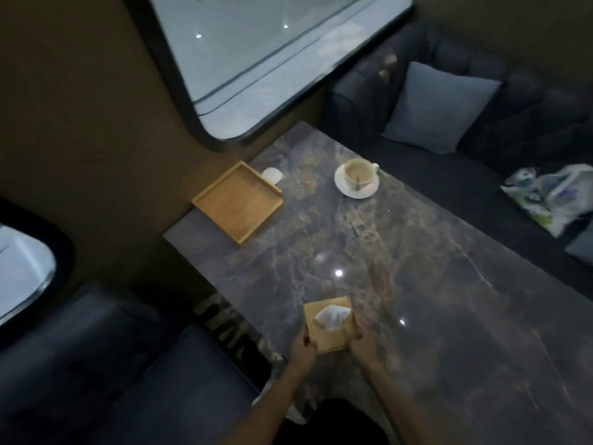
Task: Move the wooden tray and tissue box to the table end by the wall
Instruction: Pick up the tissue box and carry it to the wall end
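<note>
Head view: both hands, left hand (pixel 303 348) and right hand (pixel 364 343), grip the square wooden tissue box (pixel 327 338) from either side at the near part of the grey marble worktop (pixel 417 268). Well apart, the flat square wooden tray (pixel 237 202) lies at the wall end.

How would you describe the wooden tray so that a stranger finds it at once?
Start at the big rounded window and drop to the marble table end below it. The wooden tray lies there flat against the wall, square, shallow and empty. A small white object sits beside its far corner; the cup and saucer stand to its right.
</note>
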